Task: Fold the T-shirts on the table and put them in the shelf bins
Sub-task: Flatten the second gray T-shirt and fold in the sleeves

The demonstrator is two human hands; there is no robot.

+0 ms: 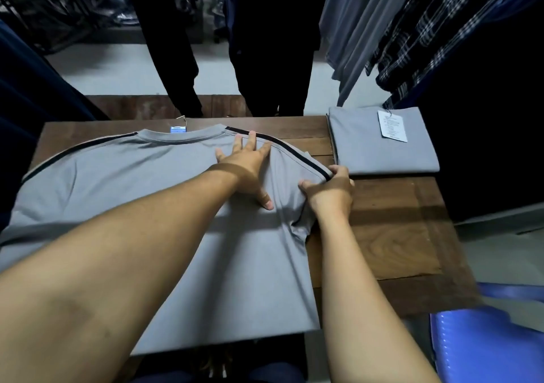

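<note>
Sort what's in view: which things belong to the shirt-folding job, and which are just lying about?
Job:
- spread T-shirt, pressed flat by the left hand, its sleeve gripped by the right hand
- folded T-shirt
- table

Lying about:
- hanging clothes
- blue plastic seat

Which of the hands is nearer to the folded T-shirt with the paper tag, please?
Right. The right hand grips the sleeve just beside the folded T-shirt; the left hand presses the spread shirt farther left.
</note>
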